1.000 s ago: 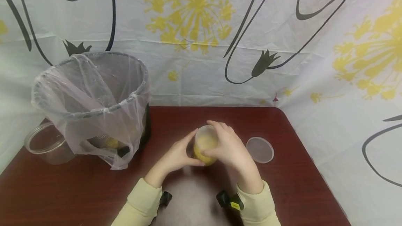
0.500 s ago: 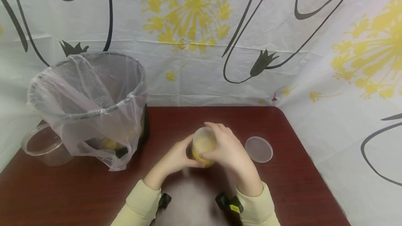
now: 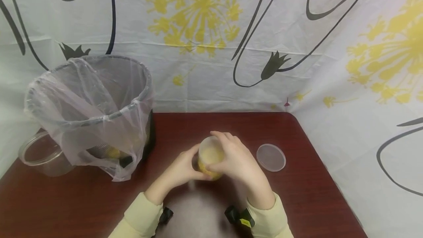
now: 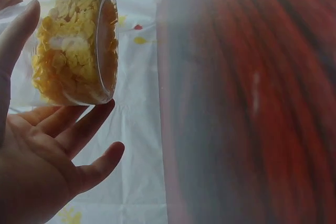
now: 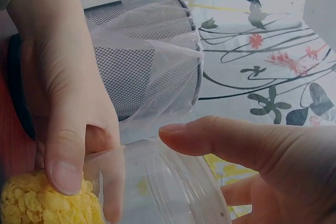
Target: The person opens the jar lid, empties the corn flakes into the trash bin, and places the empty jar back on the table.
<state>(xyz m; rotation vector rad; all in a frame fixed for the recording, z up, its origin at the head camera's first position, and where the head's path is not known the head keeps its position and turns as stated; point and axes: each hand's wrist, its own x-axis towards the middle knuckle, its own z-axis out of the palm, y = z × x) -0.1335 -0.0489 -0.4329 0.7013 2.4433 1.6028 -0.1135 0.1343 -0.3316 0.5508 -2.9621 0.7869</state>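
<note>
A clear jar [image 3: 211,153] with yellow flakes [image 4: 71,45] in its lower part is held above the table, between both hands. My left hand [image 3: 180,169] grips its lower body, thumb on the near side and fingers behind. My right hand [image 3: 238,157] holds the jar near its upper end. In the right wrist view the right thumb [image 5: 194,136] lies by the clear ridged rim. I cannot tell whether a lid covers the jar's mouth. A round translucent lid [image 3: 271,157] lies flat to the right of the hands.
A mesh bin [image 3: 151,133] with a translucent liner bag [image 3: 109,131] stands at the back left. Beside it, partly hidden by the bag, is a clear round container [image 3: 54,164]. A patterned curtain [image 3: 185,58] hangs behind the dark red table [image 3: 178,126].
Both hands and the jar have shifted slightly left and toward me. The whole scene has drifted a little left in view. Both hands keep their hold on the jar.
</note>
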